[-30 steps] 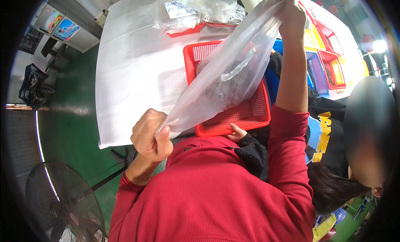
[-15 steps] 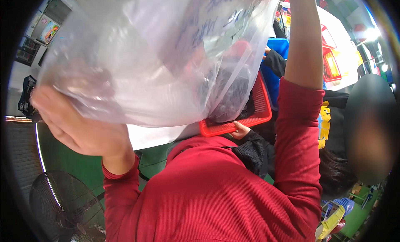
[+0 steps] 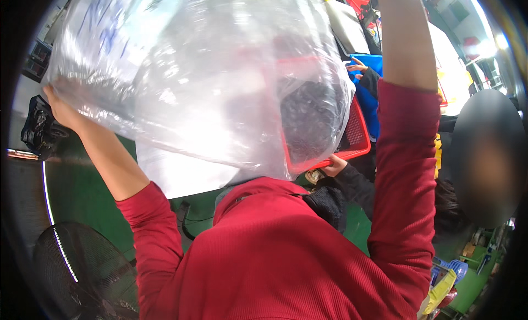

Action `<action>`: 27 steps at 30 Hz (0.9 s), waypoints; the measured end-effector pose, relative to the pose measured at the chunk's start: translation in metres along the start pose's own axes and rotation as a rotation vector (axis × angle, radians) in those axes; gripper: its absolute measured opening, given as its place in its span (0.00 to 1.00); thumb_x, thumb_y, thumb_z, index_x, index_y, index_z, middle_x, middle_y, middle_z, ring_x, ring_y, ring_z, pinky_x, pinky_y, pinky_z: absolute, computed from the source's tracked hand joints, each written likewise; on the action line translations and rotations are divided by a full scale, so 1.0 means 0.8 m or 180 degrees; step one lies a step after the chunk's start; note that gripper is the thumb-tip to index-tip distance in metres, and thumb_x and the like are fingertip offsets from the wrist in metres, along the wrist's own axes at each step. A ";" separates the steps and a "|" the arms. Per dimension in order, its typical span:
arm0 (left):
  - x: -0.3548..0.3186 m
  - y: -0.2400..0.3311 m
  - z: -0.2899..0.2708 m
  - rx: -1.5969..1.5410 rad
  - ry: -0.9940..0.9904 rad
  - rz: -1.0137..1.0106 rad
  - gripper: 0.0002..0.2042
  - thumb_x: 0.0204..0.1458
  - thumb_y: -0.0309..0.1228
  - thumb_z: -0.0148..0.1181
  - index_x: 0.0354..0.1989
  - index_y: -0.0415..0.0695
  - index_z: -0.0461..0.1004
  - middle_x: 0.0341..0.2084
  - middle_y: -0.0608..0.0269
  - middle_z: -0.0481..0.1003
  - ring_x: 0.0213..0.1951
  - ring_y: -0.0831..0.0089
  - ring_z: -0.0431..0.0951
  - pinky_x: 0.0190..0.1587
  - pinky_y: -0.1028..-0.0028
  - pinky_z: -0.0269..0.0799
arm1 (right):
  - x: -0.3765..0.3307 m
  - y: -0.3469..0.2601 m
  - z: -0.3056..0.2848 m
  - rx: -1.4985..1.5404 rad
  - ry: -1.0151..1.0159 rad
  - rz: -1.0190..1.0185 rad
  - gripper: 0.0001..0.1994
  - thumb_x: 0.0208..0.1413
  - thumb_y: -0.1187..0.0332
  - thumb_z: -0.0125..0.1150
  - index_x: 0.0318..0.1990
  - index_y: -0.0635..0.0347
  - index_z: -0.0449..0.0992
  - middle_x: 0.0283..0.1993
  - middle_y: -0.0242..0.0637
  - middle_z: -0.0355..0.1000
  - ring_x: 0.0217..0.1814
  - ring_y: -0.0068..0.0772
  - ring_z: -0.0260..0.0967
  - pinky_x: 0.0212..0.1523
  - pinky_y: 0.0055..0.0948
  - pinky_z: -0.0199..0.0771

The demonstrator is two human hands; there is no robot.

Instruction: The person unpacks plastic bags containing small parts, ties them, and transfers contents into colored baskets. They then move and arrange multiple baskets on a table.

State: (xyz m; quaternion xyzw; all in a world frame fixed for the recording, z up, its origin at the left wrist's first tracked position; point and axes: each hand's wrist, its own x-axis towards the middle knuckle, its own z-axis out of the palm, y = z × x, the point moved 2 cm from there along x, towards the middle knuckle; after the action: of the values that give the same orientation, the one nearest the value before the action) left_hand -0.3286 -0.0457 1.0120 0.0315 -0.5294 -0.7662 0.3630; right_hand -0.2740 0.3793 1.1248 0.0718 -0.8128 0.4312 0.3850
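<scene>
A large clear plastic bag point(image 3: 209, 94) is spread high in front of me and fills much of the upper view, with blue handwriting at its upper left. My left hand point(image 3: 61, 106) is closed on the bag's left edge, its fingers partly behind the film. My right forearm reaches up past the upper edge of the view, so that hand is out of sight. Behind the bag's right side is a red perforated basket point(image 3: 358, 134); a dark mass shows through the film there. A co-worker's hand point(image 3: 334, 166) holds the basket's near rim.
Beyond the basket stands a blue bin point(image 3: 369, 62) with the co-worker's other hand point(image 3: 357, 68) beside it. That person is close on my right. A white tabletop point(image 3: 181, 168) shows below the bag. A black fan point(image 3: 82, 270) stands at lower left.
The bag has opened out wider and shifted, its writing now at the left. My left hand has moved up and outward, the forearm stretching out. The red basket sits slightly farther right.
</scene>
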 end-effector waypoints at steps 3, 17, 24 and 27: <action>0.051 -0.069 -0.104 0.0330 0.0487 -0.0382 0.25 0.57 0.44 0.43 0.48 0.30 0.65 0.44 0.49 0.70 0.41 0.59 0.73 0.42 0.63 0.69 | -0.048 0.003 0.038 -0.0609 -0.0639 -0.0125 0.30 0.51 0.42 0.50 0.52 0.57 0.67 0.56 0.45 0.63 0.59 0.40 0.57 0.59 0.35 0.54; -0.001 -0.388 -0.572 0.1938 0.1298 -0.2296 0.16 0.57 0.42 0.42 0.40 0.41 0.69 0.36 0.57 0.72 0.35 0.64 0.73 0.40 0.67 0.70 | -0.366 0.226 0.242 -0.0306 -0.1643 0.2068 0.17 0.50 0.72 0.51 0.50 0.59 0.68 0.50 0.48 0.65 0.53 0.44 0.64 0.51 0.32 0.64; 0.039 -0.315 -0.559 0.4739 0.0427 0.0710 0.11 0.50 0.28 0.48 0.40 0.38 0.70 0.39 0.52 0.72 0.43 0.58 0.71 0.48 0.64 0.64 | -0.445 0.265 0.275 -0.0861 -0.1924 0.2039 0.31 0.40 0.85 0.44 0.58 0.60 0.56 0.55 0.53 0.61 0.58 0.48 0.59 0.56 0.33 0.61; 0.066 -0.313 -0.426 0.4308 -0.0494 0.0942 0.11 0.50 0.28 0.48 0.41 0.40 0.71 0.40 0.54 0.72 0.45 0.58 0.69 0.50 0.64 0.62 | -0.445 0.257 0.297 -0.0271 -0.1785 0.2321 0.35 0.38 0.87 0.43 0.60 0.57 0.54 0.60 0.50 0.57 0.56 0.46 0.61 0.56 0.31 0.60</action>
State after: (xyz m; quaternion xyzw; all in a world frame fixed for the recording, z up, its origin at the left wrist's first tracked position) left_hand -0.3514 -0.3015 0.6718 0.1235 -0.9136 -0.2103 0.3253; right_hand -0.2536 0.2497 0.6688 -0.1207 -0.8748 0.4687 -0.0240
